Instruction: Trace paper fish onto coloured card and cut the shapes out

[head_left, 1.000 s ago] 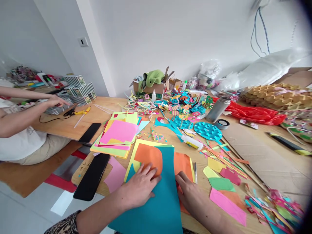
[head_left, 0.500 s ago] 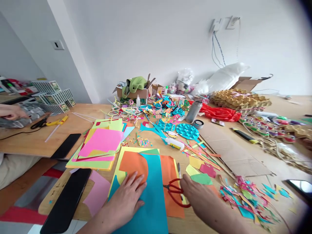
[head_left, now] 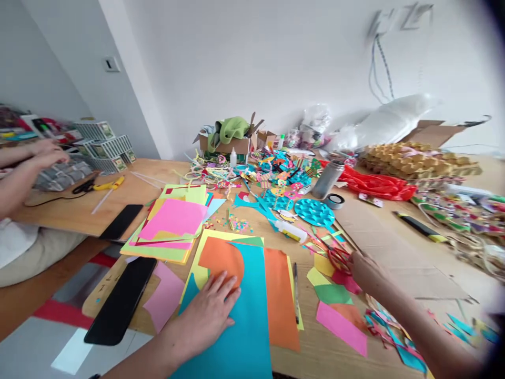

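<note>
My left hand (head_left: 215, 305) lies flat with fingers spread on a stack of coloured paper. Under it are a blue sheet (head_left: 248, 326) and a cut orange piece (head_left: 221, 258). Another orange sheet (head_left: 282, 310) sticks out on the right, with a dark pen (head_left: 295, 292) along its edge. Further right, my right hand (head_left: 365, 268) is closed around red-handled scissors (head_left: 338, 258), held over paper offcuts. Below them lie a green piece (head_left: 333, 294) and a pink piece (head_left: 341, 327).
A pile of coloured sheets (head_left: 173, 221) and a black phone (head_left: 122, 300) lie to the left. Behind are a glue bottle (head_left: 291, 230), a steel flask (head_left: 329, 179) and blue paper crafts (head_left: 314, 211). A cardboard sheet (head_left: 379, 237) is at right. Another person's hands (head_left: 47, 152) work at far left.
My right hand has carried the scissors from beside the orange sheet away and to the right, over the offcuts. My left hand stays on the paper. The view has shifted somewhat.
</note>
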{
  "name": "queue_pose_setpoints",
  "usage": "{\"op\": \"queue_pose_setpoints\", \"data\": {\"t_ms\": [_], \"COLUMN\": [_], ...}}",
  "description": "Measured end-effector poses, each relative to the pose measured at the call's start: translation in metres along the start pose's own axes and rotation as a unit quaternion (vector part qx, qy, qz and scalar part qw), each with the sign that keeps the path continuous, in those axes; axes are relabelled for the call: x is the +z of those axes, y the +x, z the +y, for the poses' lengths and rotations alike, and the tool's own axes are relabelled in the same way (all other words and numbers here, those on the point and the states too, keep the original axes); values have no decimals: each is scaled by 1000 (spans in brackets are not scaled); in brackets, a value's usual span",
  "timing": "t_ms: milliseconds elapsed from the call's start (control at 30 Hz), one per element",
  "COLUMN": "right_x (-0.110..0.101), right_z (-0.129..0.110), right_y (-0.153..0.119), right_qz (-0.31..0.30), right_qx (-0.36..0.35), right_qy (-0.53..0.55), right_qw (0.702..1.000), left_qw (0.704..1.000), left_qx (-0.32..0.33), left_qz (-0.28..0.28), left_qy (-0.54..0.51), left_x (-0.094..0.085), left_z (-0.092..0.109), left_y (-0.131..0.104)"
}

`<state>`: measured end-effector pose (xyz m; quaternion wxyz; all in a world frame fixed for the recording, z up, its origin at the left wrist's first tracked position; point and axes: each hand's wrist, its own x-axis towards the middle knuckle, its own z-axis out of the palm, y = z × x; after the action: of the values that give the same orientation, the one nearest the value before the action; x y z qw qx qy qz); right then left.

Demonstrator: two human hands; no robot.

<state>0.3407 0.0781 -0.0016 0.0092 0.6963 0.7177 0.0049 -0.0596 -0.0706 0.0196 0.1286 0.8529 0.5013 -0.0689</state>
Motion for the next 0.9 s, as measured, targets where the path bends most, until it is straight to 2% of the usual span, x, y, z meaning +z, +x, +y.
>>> {"op": "queue_pose_setpoints", "data": {"t_ms": [100, 133, 200, 267, 367, 433, 533, 633, 700, 767, 833, 900], "right_x": [-8, -13, -24, -32, -34, -29, -22, -20, -22, -24, -26, -27], "right_z": [-20, -33, -67, -106, -157, -176, -185, -183, -183, -185, -188, -190], "right_y": [-8, -12, -20, -27, -31, -31, -30, -29, -28, -28, -28, -28], "right_qz": [25, 49, 87, 68, 35, -5, -45, -45, -48, -53, -59, -63], "right_qx": [-56, -104, -244, -357, -434, -465, -485, -492, -495, -493, -492, -492], "right_qy": [-7, 5, 62, 108, 109, 81, 44, 38, 40, 31, 11, -5], "right_qw": [998, 993, 964, 925, 894, 882, 872, 868, 867, 868, 869, 868], "left_qw": [1000, 1000, 999, 999, 999, 999, 997, 985, 977, 978, 985, 992], "left_qx": [7, 10, 17, 22, 19, 14, 0, 15, 22, -10, -38, -40], "left_qz": [15, 23, 34, 36, 31, 31, 23, -45, -59, -49, -37, -14], "left_qy": [8, 8, 6, 5, -1, -15, -71, -167, -205, -203, -167, -116], "left_x": [2, 4, 7, 9, 9, 4, -14, -37, -45, -43, -31, -18], "left_z": [-2, -3, -5, -6, -4, -4, -6, -8, -6, -2, 2, 4], "left_y": [-2, -2, -2, -1, 0, -5, -31, -73, -99, -115, -121, -123]}}
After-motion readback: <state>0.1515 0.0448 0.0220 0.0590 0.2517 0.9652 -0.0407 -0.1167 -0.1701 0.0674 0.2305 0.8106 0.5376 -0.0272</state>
